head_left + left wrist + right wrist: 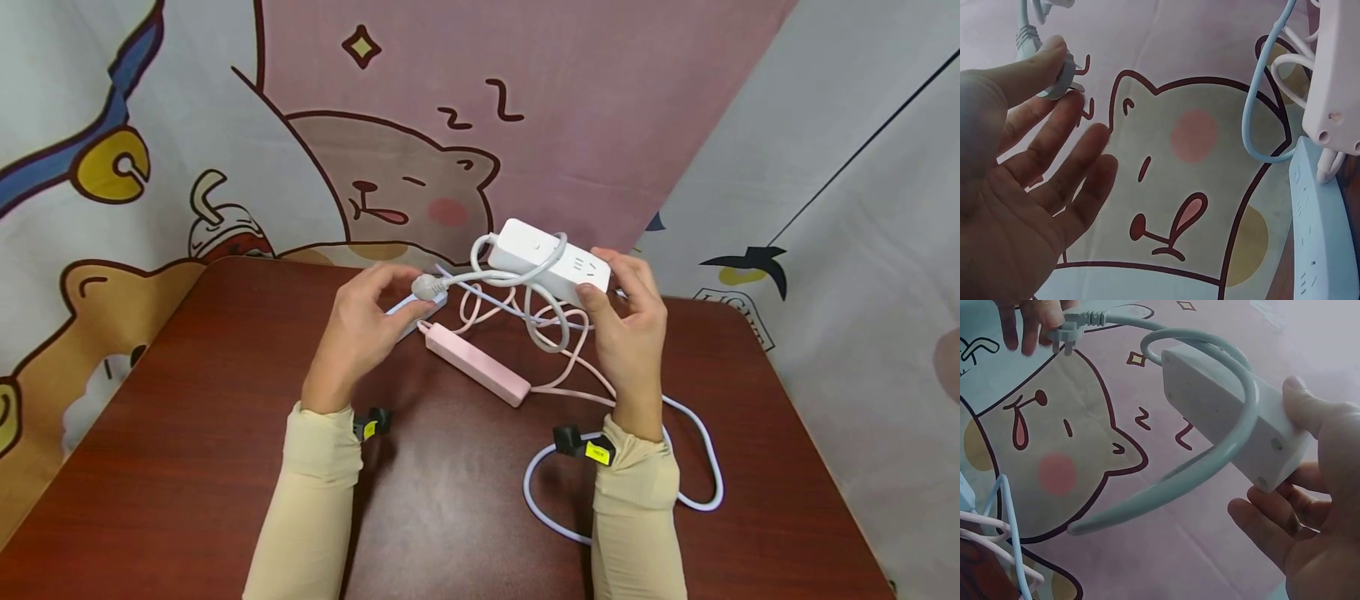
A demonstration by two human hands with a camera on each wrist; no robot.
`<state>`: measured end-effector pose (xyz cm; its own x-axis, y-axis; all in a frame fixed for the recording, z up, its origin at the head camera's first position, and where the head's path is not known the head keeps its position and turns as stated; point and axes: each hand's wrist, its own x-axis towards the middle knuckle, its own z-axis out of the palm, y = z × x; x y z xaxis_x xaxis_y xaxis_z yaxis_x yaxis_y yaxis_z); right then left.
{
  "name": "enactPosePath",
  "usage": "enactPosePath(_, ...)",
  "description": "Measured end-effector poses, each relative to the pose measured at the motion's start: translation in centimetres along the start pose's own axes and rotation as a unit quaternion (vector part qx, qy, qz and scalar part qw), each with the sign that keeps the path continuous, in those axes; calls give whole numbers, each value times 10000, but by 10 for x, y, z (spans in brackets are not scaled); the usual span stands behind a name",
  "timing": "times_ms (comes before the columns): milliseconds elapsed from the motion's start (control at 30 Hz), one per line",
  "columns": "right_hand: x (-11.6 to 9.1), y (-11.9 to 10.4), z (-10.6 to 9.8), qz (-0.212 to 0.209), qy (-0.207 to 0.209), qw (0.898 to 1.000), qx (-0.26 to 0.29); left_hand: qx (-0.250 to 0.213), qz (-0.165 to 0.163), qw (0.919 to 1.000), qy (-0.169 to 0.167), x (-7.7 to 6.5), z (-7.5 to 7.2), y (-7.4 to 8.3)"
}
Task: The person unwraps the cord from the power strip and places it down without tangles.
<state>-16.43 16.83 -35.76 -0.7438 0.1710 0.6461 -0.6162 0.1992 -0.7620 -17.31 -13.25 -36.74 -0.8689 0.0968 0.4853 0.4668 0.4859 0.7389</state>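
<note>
A white power strip (551, 260) is held up above the table by my right hand (628, 321), thumb on its near side and fingers behind its right end. In the right wrist view the strip (1222, 406) turns its plain underside and end toward the camera. Its grey-white cord (1235, 444) loops loosely around it. Between thumb and fingertips my left hand (367, 325) pinches the cord's plug (428, 287). The plug's prongs (1066, 345) point away from the cord. Left of the strip, the cord runs from the plug back across it.
A pink power strip (477, 364) lies on the brown table (450, 500) with its pink cord tangled behind. Partly behind my left hand is a light blue power strip (1322, 231). A lavender cord (712, 467) curves around my right forearm. A cartoon-print curtain (600, 108) hangs behind the table.
</note>
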Motion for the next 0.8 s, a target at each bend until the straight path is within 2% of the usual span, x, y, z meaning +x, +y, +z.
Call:
enactPosePath(200, 0, -2, 3, 104, -179, 9995, -254, 19, 99, 9998, 164, -1, -5, 0)
enactPosePath(367, -1, -1, 6, 167, -446, 9969, -622, -212, 208, 9993, 220, 0, -6, 0)
enactPosePath(533, -3, 2, 9, 54, -727, 9927, -961, -465, 299, 9980, 314, 0, -6, -1)
enactPosePath(800, -4, 1, 16, 124, -1024, 9918, -760, -671, 665, 9936, 613, -1, -6, 2)
